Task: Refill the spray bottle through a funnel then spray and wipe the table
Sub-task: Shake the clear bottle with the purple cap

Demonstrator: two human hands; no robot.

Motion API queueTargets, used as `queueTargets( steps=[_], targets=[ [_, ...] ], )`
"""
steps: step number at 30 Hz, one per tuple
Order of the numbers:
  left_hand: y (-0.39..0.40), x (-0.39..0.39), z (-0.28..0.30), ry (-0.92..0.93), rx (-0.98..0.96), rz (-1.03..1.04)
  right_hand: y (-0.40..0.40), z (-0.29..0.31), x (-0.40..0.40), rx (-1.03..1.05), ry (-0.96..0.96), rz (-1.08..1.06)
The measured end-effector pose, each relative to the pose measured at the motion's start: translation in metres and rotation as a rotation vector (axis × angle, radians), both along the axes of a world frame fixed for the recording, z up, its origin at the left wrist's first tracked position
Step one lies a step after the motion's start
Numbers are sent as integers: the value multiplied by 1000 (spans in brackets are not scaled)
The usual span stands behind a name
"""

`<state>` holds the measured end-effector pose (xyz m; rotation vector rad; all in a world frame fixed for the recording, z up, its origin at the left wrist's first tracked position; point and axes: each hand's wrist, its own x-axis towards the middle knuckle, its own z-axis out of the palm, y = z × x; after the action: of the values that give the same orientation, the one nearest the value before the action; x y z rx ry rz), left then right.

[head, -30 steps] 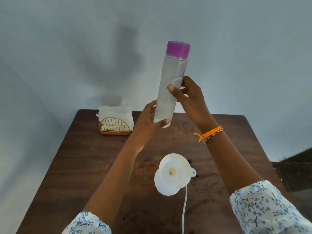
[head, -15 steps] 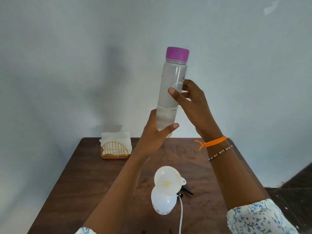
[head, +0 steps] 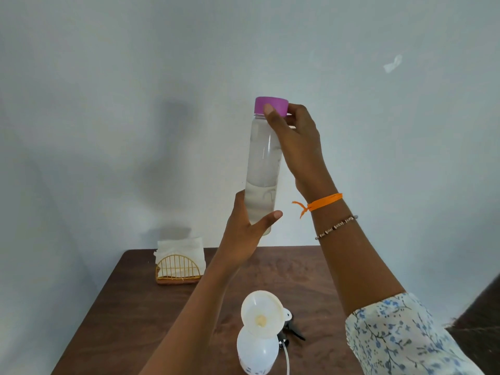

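I saw the water bottle (head: 262,169) held upright in the air above the far half of the tabletop (head: 130,307), against the pale wall. It was a tall, slim, clear cylinder, and the water line sat a little below its middle, so the upper part looked empty and faintly misted. A purple cap (head: 271,106) closed its top. My left hand (head: 244,236) grasped the bottle's lower end, thumb across the front and fingers wrapped behind it. My right hand (head: 296,142) was up at the top, its thumb pressed on the front of the cap and its fingers curled round the far side, pinching it. An orange string and a beaded bracelet (head: 336,227) sat on the right wrist, and both forearms came out of white sleeves printed with blue flowers. Below, near the front edge of the tabletop, the spray bottle (head: 257,353) stood upright: a white, rounded, translucent body with small dark markings low on it, partly cut off by the frame. A white funnel (head: 262,313) sat in its neck, tilted a little, with a yellowish spot at the bottom of its bowl and a small tab on its right rim. Just beside it to the right lay the black sprayer head (head: 290,332) with its white tube trailing toward me. At the far left corner stood a gold wire holder (head: 178,269) with white napkins (head: 180,247) in it, well apart from the spray bottle.
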<state>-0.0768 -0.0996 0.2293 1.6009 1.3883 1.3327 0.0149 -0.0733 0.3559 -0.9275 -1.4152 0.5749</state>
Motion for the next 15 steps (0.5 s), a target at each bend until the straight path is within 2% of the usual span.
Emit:
queueTargets(
  steps=[7, 15],
  targets=[
    [-1, -2, 7, 14, 102, 53, 5, 22, -17, -47, -44, -151],
    [-8, 8, 8, -29, 129, 135, 1, 26, -28, -72, -78, -274]
  ],
)
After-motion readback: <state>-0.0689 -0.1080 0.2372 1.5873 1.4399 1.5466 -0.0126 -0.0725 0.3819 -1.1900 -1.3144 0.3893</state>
